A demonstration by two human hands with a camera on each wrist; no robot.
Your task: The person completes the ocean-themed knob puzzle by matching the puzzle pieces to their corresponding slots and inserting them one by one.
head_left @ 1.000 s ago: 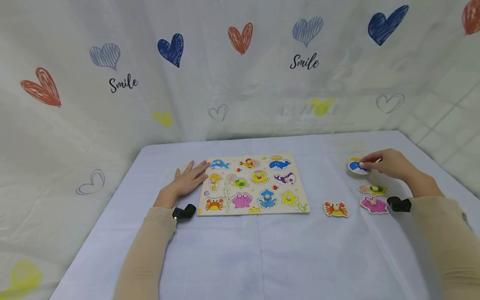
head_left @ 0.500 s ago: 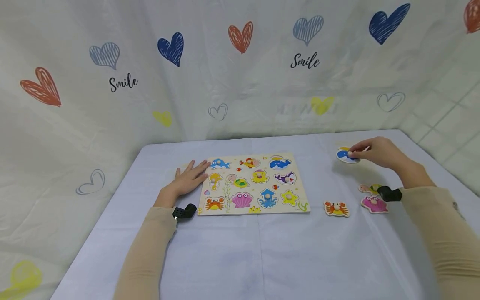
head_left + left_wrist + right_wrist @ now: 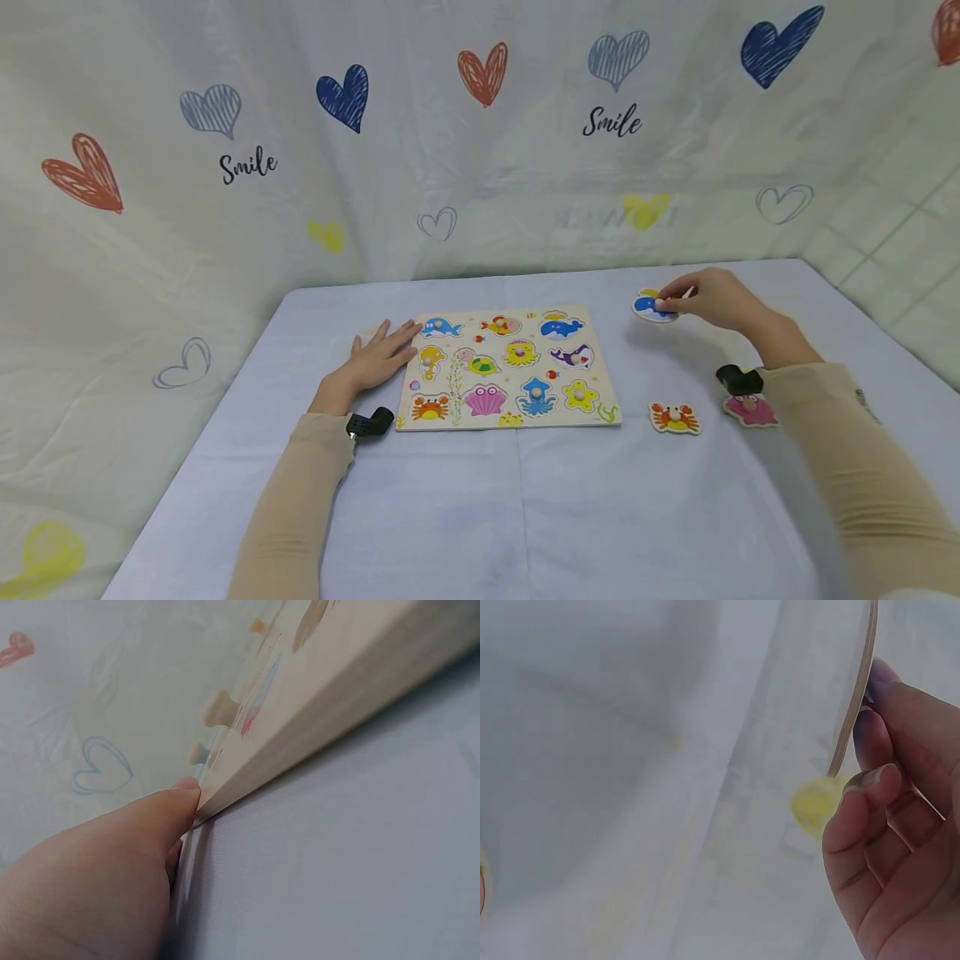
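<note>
My right hand (image 3: 712, 298) pinches a blue whale puzzle piece (image 3: 651, 307) by its knob, lifted above the table to the right of the puzzle board; in the right wrist view the piece (image 3: 855, 697) appears edge-on at the fingertips. At the left edge of the wooden puzzle board (image 3: 480, 422), my left hand (image 3: 372, 362) rests with fingers spread, fingertips touching the board. In the left wrist view the thumb (image 3: 176, 806) lies against the corner of the board (image 3: 315, 727). The board bears sea-animal pictures, including a matching blue whale (image 3: 561, 328) at top right.
A crab piece (image 3: 674, 418) lies right of the board. Further right is a pink shell piece (image 3: 752, 412), partly covered by the right wrist camera (image 3: 738, 380). White cloth covers the table (image 3: 450, 517), and a curtain with hearts (image 3: 525, 183) hangs behind.
My right hand has lifted the whale piece and carried it leftward toward the board. The turtle piece has become hidden behind the right wrist. The left hand stays in place.
</note>
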